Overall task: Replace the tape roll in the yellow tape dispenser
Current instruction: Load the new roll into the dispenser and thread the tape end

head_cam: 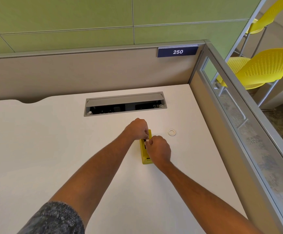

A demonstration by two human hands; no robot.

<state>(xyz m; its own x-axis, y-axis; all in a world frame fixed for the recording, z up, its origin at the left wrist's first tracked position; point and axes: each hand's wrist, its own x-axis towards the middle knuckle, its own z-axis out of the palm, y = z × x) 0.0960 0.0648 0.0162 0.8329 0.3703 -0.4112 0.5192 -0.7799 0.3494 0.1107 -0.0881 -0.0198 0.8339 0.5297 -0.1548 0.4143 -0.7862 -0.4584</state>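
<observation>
The yellow tape dispenser (144, 152) lies on the white desk (52, 149), its long side running away from me. My left hand (137, 129) is closed over its far end. My right hand (158, 150) covers its right side. The fingertips of both hands meet over the dark slot in the dispenser, pinching a small pale piece (147, 140) there; what it is I cannot tell. A small white ring, an empty tape core (171, 132), lies flat on the desk to the right of the hands, apart from them.
A grey cable tray (125, 104) with its lid up is sunk into the desk behind the dispenser. Beige partition walls close the desk at the back and right (230, 132). Yellow chairs (264, 68) stand beyond the right partition.
</observation>
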